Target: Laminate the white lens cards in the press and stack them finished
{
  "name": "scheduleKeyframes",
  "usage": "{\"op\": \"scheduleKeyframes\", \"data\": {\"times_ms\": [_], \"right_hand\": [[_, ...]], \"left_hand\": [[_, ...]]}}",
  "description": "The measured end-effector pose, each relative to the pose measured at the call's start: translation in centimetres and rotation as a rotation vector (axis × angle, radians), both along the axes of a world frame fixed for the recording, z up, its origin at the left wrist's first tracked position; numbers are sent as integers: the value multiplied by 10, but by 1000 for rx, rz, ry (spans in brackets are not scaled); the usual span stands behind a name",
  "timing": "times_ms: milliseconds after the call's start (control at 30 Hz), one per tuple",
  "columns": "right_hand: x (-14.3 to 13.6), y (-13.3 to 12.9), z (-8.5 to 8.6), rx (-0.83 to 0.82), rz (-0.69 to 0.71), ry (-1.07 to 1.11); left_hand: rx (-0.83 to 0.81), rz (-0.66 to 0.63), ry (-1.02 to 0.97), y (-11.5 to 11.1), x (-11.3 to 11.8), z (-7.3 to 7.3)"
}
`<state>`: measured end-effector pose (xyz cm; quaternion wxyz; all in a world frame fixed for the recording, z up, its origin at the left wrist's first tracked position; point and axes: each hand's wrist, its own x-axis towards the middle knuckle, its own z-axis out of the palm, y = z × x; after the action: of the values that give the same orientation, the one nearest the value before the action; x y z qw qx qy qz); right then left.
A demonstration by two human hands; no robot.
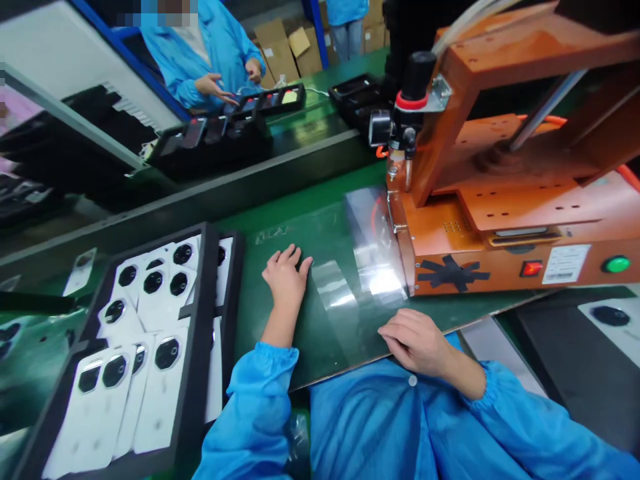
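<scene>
My left hand (287,277) rests on the green work mat (310,353), its fingers spread and nothing in them. Just to its right lies a strip of clear film (334,288). A larger glossy clear sheet (370,233) lies beyond that, against the orange press machine (450,233). Near the front edge of the table is my right hand (417,340), its fingers loosely curled together; I see nothing in it, though the palm side is hidden. Left of my left hand stands a black foam tray (195,373) with several white phone back covers (163,387), each with a dark camera ring.
Another tray of white covers (215,373) sits partly under the first. At right, a white cover (610,320) lies on a dark surface. The press has a red switch (531,269) and a green button (616,265). Across the line, a person (200,60) handles black trays of phones (270,100).
</scene>
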<state>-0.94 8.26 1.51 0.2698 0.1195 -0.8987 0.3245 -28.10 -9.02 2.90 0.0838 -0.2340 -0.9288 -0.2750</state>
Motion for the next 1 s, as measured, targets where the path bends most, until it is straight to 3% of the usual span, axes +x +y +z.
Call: {"op": "scheduleKeyframes", "data": {"times_ms": [133,267,400,500,667,767,867,933,1000], "right_hand": [[-3,0,7,-116,-34,-24],[-17,-4,34,-157,-31,-13],[-41,-7,69,-7,-74,76],[-59,-5,82,146,-141,129],[-67,3,86,328,-43,141],[-62,6,86,405,9,165],[-56,0,82,406,81,190],[-50,-11,76,362,141,194],[-42,-23,69,264,196,174]], "left_hand": [[72,-4,27,1,-6,-10],[154,-99,73,-4,22,4],[189,-295,125,-9,77,31],[181,-428,209,-16,109,49],[152,-538,305,-25,123,63],[266,-473,84,-26,127,63],[478,-237,-412,-27,143,56],[622,-59,-714,-33,160,44],[700,91,-819,-48,176,25]]}}
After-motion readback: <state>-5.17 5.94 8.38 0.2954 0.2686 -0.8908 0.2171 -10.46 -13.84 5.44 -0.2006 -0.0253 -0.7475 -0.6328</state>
